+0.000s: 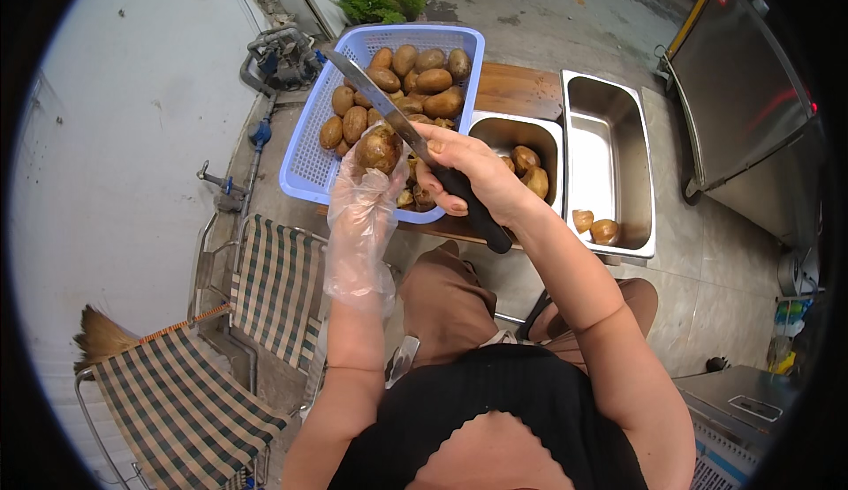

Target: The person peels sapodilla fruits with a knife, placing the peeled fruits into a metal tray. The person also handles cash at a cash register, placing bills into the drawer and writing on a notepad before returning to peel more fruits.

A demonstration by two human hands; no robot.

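Note:
My left hand (pixel 361 192), in a clear plastic glove, holds up a round brown fruit or tuber (pixel 380 149) over the near side of a blue plastic basket (pixel 310 171). My right hand (pixel 464 165) is bare and grips the black handle of a long-bladed knife (pixel 387 107). The blade slants up and left, passing beside the held piece; whether they touch I cannot tell. Several whole brown oval pieces (pixel 434 81) fill the basket. Cut scraps (pixel 405 196) lie near its front, partly hidden by my hands.
A small steel pan (pixel 520 122) holds several brown pieces. Beside it a longer steel pan (pixel 599 165) has two pieces at its near end. Both stand by a wooden board (pixel 517 89). Checked folding chairs (pixel 278 285) are at left, near wall pipes (pixel 255 152); a steel cabinet (pixel 742 93) stands right.

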